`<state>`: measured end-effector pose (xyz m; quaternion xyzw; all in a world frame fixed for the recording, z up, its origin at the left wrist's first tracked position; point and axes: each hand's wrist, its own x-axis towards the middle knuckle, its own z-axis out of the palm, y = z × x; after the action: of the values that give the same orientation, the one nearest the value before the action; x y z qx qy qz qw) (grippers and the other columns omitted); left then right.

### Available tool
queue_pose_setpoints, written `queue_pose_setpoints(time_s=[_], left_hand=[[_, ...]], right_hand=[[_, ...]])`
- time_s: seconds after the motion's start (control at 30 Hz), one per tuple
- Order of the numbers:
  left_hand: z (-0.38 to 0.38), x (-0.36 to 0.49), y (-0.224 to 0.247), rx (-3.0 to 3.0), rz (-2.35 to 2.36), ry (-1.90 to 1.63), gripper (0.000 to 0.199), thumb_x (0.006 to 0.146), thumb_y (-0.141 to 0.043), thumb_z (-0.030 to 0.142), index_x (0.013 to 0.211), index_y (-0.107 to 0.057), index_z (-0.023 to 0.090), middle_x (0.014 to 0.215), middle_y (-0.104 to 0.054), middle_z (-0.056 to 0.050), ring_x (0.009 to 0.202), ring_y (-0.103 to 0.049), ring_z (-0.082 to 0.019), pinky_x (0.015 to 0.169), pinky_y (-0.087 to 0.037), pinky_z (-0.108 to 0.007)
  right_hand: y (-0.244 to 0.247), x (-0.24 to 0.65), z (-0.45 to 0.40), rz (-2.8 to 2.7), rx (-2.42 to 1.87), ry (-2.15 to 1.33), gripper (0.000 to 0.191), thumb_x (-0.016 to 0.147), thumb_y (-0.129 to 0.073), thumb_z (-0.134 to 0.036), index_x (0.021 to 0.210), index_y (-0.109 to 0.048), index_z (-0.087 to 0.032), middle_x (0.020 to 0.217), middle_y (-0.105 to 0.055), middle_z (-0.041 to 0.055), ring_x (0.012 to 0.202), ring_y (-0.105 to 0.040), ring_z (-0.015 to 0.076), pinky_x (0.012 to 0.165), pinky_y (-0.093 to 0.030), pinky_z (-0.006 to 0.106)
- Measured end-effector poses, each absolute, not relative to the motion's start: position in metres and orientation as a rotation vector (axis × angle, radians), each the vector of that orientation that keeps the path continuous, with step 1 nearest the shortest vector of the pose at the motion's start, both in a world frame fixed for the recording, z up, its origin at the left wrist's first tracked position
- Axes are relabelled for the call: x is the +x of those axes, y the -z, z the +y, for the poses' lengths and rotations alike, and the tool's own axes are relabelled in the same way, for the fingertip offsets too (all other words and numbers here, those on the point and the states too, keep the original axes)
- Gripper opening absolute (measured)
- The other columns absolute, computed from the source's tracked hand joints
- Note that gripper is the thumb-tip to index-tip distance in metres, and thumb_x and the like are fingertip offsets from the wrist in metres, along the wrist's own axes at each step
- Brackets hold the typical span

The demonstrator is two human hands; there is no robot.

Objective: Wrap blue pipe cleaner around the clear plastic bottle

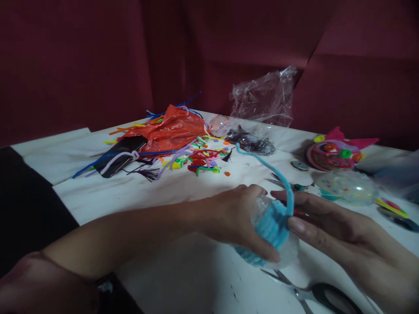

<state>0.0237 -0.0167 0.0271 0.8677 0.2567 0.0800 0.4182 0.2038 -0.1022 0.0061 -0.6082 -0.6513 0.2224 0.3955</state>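
We find a small clear plastic bottle (278,244) lying on its side just above the white table (183,270), near the front edge, held between both hands. Most of its body is covered by a light blue pipe cleaner (273,222) wound round it in close coils; clear plastic shows at the upper left end and at the lower right end. We note the loose end of the pipe cleaner rising from the coils in a curve, up and to the left, its tip ending above the table. The left hand (235,218) grips the bottle from the left; the right hand (330,226) presses the coils with its thumb.
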Motion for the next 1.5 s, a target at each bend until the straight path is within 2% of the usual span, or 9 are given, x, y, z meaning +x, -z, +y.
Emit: queue_pose_setpoints(time_s=[0.17, 0.5, 0.6, 0.73, 0.9, 1.03, 1.17, 1.37, 1.5], left_hand=[[-0.016, 0.024, -0.026, 2.162, 0.658, -0.199, 0.086, 0.05, -0.073, 0.042, 0.123, -0.038, 0.015, 0.117, -0.053, -0.011, 0.099, -0.053, -0.026, 0.077, -0.047, -0.037], [-0.014, 0.024, -0.023, 2.094, 0.576, -0.225, 0.068, 0.052, -0.075, 0.042, 0.109, -0.048, 0.015, 0.101, -0.059, -0.007, 0.087, -0.057, -0.023, 0.066, -0.048, -0.031], [-0.013, 0.025, -0.022, 2.053, 0.553, -0.217, 0.066, 0.053, -0.075, 0.04, 0.108, -0.048, 0.016, 0.099, -0.06, -0.006, 0.086, -0.057, -0.022, 0.065, -0.047, -0.03], [-0.011, 0.026, -0.021, 2.042, 0.538, -0.214, 0.063, 0.053, -0.075, 0.04, 0.105, -0.048, 0.017, 0.095, -0.06, -0.005, 0.082, -0.057, -0.021, 0.061, -0.046, -0.028], [-0.011, 0.026, -0.019, 2.051, 0.503, -0.223, 0.057, 0.058, -0.072, 0.039, 0.105, -0.047, 0.017, 0.09, -0.059, -0.003, 0.077, -0.056, -0.018, 0.057, -0.044, -0.025], [-0.013, 0.026, -0.02, 2.115, 0.558, -0.226, 0.059, 0.056, -0.072, 0.04, 0.103, -0.047, 0.017, 0.091, -0.056, -0.003, 0.078, -0.055, -0.018, 0.056, -0.043, -0.025], [-0.014, 0.026, -0.021, 2.162, 0.594, -0.204, 0.06, 0.055, -0.071, 0.039, 0.106, -0.048, 0.018, 0.093, -0.055, -0.004, 0.078, -0.054, -0.019, 0.057, -0.043, -0.026], [-0.015, 0.027, -0.02, 2.147, 0.559, -0.261, 0.056, 0.055, -0.073, 0.039, 0.101, -0.05, 0.017, 0.09, -0.058, -0.004, 0.078, -0.056, -0.019, 0.057, -0.044, -0.026], [-0.014, 0.026, -0.02, 2.094, 0.568, -0.218, 0.057, 0.06, -0.068, 0.043, 0.106, -0.047, 0.018, 0.088, -0.058, -0.002, 0.077, -0.056, -0.019, 0.056, -0.043, -0.025]], right_hand=[[0.007, 0.218, -0.103, -1.586, -1.59, -0.478, 0.05, 0.077, -0.063, -0.064, 0.097, -0.063, -0.018, 0.082, -0.052, 0.0087, 0.087, -0.051, 0.0322, 0.074, -0.053, 0.039], [0.011, 0.215, -0.104, -1.567, -1.459, -0.54, 0.042, 0.081, -0.063, -0.062, 0.094, -0.065, -0.021, 0.092, -0.052, 0.0093, 0.09, -0.05, 0.0328, 0.072, -0.054, 0.038], [0.009, 0.214, -0.108, -1.668, -1.277, -0.613, 0.03, 0.09, -0.062, -0.056, 0.094, -0.063, -0.026, 0.108, -0.048, 0.0028, 0.099, -0.048, 0.0285, 0.077, -0.051, 0.032], [0.009, 0.215, -0.11, -1.72, -1.192, -0.618, 0.026, 0.096, -0.06, -0.047, 0.086, -0.06, -0.024, 0.104, -0.048, -0.0007, 0.1, -0.047, 0.0221, 0.084, -0.043, 0.026], [0.01, 0.214, -0.104, -1.728, -1.177, -0.658, 0.028, 0.096, -0.063, -0.048, 0.114, -0.057, -0.027, 0.109, -0.046, -0.0021, 0.107, -0.043, 0.0187, 0.091, -0.039, 0.016], [0.01, 0.209, -0.102, -1.692, -1.203, -0.692, 0.027, 0.092, -0.066, -0.047, 0.09, -0.059, -0.021, 0.106, -0.048, -0.0025, 0.104, -0.046, 0.0174, 0.088, -0.039, 0.011], [0.009, 0.206, -0.105, -1.698, -1.228, -0.696, 0.026, 0.091, -0.065, -0.048, 0.097, -0.059, -0.024, 0.106, -0.048, -0.0029, 0.102, -0.047, 0.0179, 0.088, -0.041, 0.014], [0.002, 0.206, -0.106, -1.729, -1.212, -0.711, 0.033, 0.091, -0.06, -0.046, 0.075, -0.056, -0.017, 0.099, -0.05, -0.0007, 0.091, -0.052, 0.0166, 0.079, -0.047, 0.013], [-0.002, 0.204, -0.106, -1.749, -1.213, -0.699, 0.029, 0.091, -0.058, -0.042, 0.076, -0.056, -0.017, 0.098, -0.049, -0.0003, 0.091, -0.051, 0.0167, 0.081, -0.046, 0.014]])
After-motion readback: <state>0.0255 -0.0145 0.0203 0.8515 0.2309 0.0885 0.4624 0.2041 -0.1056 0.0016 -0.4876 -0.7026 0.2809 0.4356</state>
